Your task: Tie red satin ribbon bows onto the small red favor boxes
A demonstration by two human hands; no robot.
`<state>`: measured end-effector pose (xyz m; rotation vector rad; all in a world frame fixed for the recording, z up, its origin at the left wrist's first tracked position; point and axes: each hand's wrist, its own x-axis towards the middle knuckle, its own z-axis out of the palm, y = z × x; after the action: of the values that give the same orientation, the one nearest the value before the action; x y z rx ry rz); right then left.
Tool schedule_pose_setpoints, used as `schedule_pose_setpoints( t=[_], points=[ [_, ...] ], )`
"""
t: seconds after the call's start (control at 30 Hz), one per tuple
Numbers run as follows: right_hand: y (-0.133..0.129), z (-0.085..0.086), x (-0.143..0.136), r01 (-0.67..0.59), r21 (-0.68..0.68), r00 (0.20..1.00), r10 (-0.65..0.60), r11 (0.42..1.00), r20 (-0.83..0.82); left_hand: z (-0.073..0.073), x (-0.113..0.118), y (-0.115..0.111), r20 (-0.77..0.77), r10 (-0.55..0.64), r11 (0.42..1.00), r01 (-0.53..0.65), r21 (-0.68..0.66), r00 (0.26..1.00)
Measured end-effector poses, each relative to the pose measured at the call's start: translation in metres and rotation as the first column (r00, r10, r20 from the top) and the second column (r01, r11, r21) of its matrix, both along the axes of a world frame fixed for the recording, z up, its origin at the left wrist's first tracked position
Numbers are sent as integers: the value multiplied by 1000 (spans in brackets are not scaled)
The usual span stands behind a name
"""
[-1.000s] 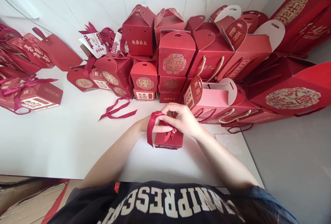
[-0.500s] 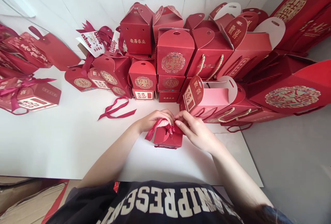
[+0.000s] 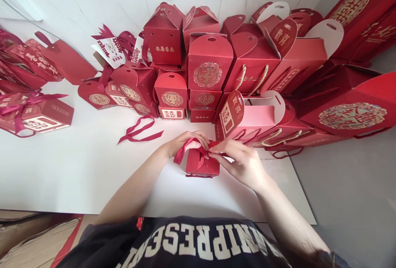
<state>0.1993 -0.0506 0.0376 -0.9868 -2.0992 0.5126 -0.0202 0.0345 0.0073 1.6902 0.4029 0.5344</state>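
A small red gift box (image 3: 198,167) stands on the white table in front of me, with a dark twisted cord along its near edge. On its top lies a dark red ribbon (image 3: 183,150), one tail looping down at the left. My left hand (image 3: 189,141) is closed on the ribbon at the box's far left corner, its fingertips partly hidden. From the right, my right hand (image 3: 238,156) pinches the ribbon between thumb and fingers over the top of the box.
A loose ribbon (image 3: 140,131) lies on the white table (image 3: 77,169) to the left. Stacked red gift boxes (image 3: 210,63) line the wall and right side. A ribbon-tied box (image 3: 46,113) sits far left, near red bags (image 3: 64,59). A grey wall (image 3: 346,185) bounds the right.
My right hand has shifted slightly right and turned, now pinching the ribbon pulled across the box top. My left hand has stayed almost still.
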Motion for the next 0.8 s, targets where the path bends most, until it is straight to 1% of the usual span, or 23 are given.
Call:
schedule_pose_setpoints(
  t=[0.1, 0.17, 0.27, 0.4, 0.5, 0.57, 0.63, 0.7, 0.73, 0.8],
  points=[
    [-8, -6, -2, -96, 87, 993, 89, 992, 84, 1, 0, 1, 8, -3, 999, 3, -45, 1000],
    [-11, -10, -4, -134, 100, 983, 120, 986, 138, -1, 0, 1, 16, -13, 999, 14, -44, 1000],
    [-11, -18, -8, -101, 33, 987, 96, 994, 129, -4, -1, 3, 15, -7, 1000, 7, -19, 1000],
    [-8, -24, -11, -51, -89, 998, 53, 995, 25, -7, -1, 3, 20, 2, 1000, -3, 31, 1000],
    [-12, -24, -12, -31, -123, 999, 27, 992, -34, -8, -2, 3, 25, 0, 998, -2, 57, 1000],
    [-18, -23, -14, 10, -138, 995, -23, 990, -93, -8, -2, 2, 24, 8, 999, -9, 52, 1000],
    [-25, -22, -16, 121, -173, 979, -146, 977, -141, -9, -2, 2, 23, 20, 999, -21, 42, 1000],
    [-32, -22, -19, 246, -202, 953, -275, 948, -130, -9, -2, 3, 22, 26, 998, -27, 51, 999],
    [-35, -23, -21, 290, -198, 943, -314, 936, -107, -9, -2, 3, 22, 28, 998, -30, 61, 999],
    [-39, -26, -24, 341, -147, 934, -352, 929, -56, -9, -1, 3, 24, 33, 996, -35, 81, 999]
  ],
)
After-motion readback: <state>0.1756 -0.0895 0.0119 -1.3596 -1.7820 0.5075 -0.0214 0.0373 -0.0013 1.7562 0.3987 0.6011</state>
